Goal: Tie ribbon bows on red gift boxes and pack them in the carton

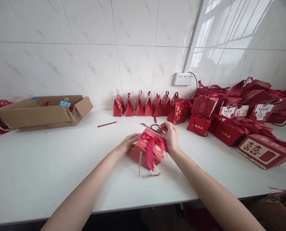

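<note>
A red gift box (136, 152) with printed lettering sits on the white table in front of me, tied on top with a crimson ribbon bow (152, 141). From its near side a beige rope handle (149, 176) hangs down onto the table. My left hand (128, 143) grips the box's left side, fingers over the far upper edge. Behind the right far corner, my right hand (169, 134) has its fingers curled in a pinch at a dark cord loop (153, 126). The box hides part of that cord.
Several small red triangular boxes (139, 107) stand in a row along the tiled wall. Red gift boxes (227, 133) are piled at the right. An open cardboard box (41, 117) with blue binder clips stands left. A dark red strip (106, 124) lies on the table (61, 166).
</note>
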The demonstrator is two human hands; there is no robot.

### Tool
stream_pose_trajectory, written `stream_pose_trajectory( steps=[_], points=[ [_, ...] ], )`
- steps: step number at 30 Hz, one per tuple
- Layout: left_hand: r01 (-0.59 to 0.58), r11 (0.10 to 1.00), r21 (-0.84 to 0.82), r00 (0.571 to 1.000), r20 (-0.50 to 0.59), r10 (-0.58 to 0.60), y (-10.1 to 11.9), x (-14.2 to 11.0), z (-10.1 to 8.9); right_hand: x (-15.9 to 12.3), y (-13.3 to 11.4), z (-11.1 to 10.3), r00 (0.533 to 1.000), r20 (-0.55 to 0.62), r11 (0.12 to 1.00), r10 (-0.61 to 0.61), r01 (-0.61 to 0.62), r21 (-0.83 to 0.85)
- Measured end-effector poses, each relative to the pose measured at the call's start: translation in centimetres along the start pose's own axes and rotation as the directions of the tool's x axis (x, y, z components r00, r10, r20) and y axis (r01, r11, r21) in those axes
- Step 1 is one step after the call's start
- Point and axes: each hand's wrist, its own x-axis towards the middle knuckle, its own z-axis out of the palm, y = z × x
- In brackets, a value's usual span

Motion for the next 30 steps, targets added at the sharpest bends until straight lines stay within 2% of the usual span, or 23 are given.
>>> stream_pose_trajectory(
  steps=[2,6,9,12,15,17,21,26,28,30],
  points=[
    [-0.004,0.999,0.038,0.997,-0.078,0.007,0.1,-0.2,0.4,-0.3,0.0,0.1,0.999,-0.033,0.998,-0.024,0.022,-0.051],
    [-0.010,1.000,-0.012,0.996,0.092,0.011,0.4,-0.8,0.9,-1.2,0.0,0.4,0.997,0.073,0.975,-0.028,0.043,-0.216],
    [-0.128,0.991,-0.046,0.980,0.147,0.134,0.3,-0.7,0.9,-1.2,-0.2,0.3,0.989,0.116,0.949,-0.097,0.126,-0.287],
    [-0.367,0.929,-0.050,0.928,0.046,0.369,-0.2,-0.1,0.7,-1.0,-0.3,0.1,0.978,0.166,0.911,-0.127,0.181,-0.370],
    [-0.518,0.855,0.035,0.851,-0.084,0.519,-0.3,0.2,0.3,-1.0,-0.2,0.1,0.965,0.257,0.885,-0.051,0.162,-0.436],
    [-0.541,0.840,0.046,0.833,-0.109,0.542,-0.2,0.3,0.0,-1.0,0.1,0.2,0.942,0.336,0.883,-0.005,0.162,-0.441],
    [-0.541,0.841,-0.008,0.835,-0.130,0.535,-0.1,0.4,-0.8,-0.9,0.7,0.1,0.908,0.418,0.866,0.013,0.199,-0.459],
    [-0.570,0.819,-0.058,0.821,-0.078,0.566,-0.7,0.5,-0.6,-0.8,1.1,-0.2,0.925,0.380,0.892,0.012,0.162,-0.421],
    [-0.560,0.828,0.016,0.826,-0.070,0.560,-0.9,0.3,-0.1,-0.8,1.1,-0.2,0.934,0.357,0.897,0.011,0.148,-0.417],
    [-0.532,0.839,0.116,0.831,-0.115,0.544,-1.0,0.1,0.5,-0.8,1.1,-0.2,0.931,0.365,0.891,0.006,0.161,-0.424]
  ],
)
